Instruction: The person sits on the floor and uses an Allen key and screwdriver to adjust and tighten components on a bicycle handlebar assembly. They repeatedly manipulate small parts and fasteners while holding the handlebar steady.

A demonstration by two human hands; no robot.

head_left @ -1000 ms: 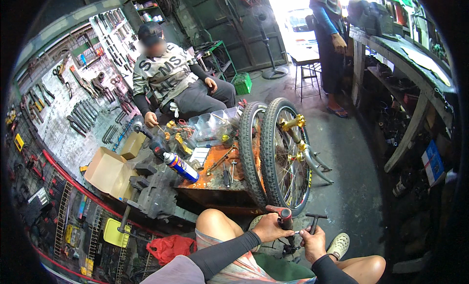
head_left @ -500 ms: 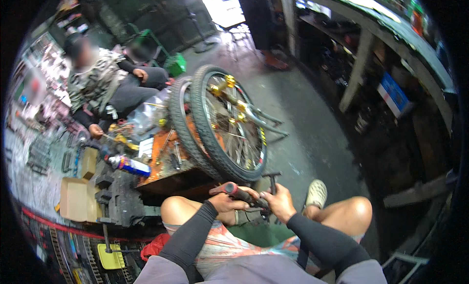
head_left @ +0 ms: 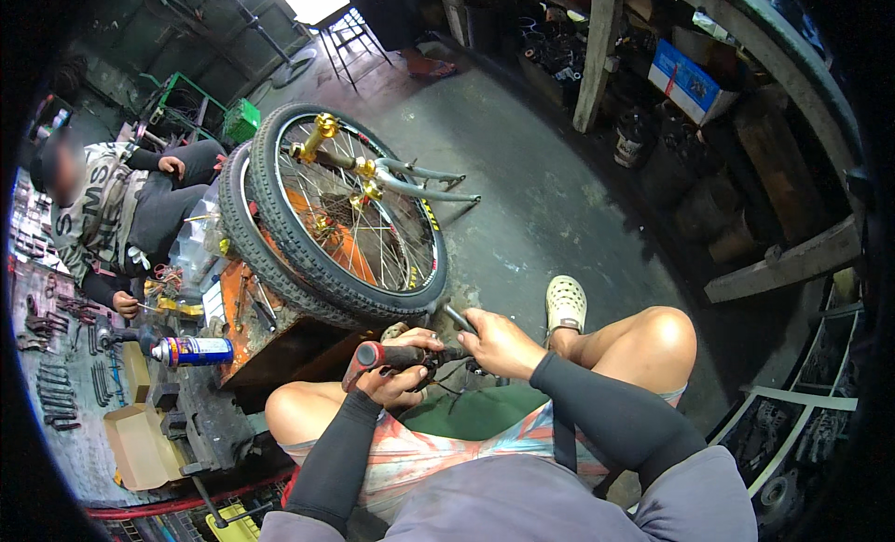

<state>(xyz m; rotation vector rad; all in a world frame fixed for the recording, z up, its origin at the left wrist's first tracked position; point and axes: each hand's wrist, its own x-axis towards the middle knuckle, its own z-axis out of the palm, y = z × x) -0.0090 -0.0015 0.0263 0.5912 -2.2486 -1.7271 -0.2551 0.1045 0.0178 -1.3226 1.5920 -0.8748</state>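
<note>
While left hand (head_left: 396, 379) fingers grip red-ended handle (head_left: 392, 356), right hand (head_left: 499, 344) apparently clasps its dark end; blue spray can (head_left: 191, 350) left.

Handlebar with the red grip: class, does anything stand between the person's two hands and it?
Nothing visible does. The left hand is already wrapped around the handlebar beside its red grip, and the right hand rests on the bar's other side, near the wheel.
</note>
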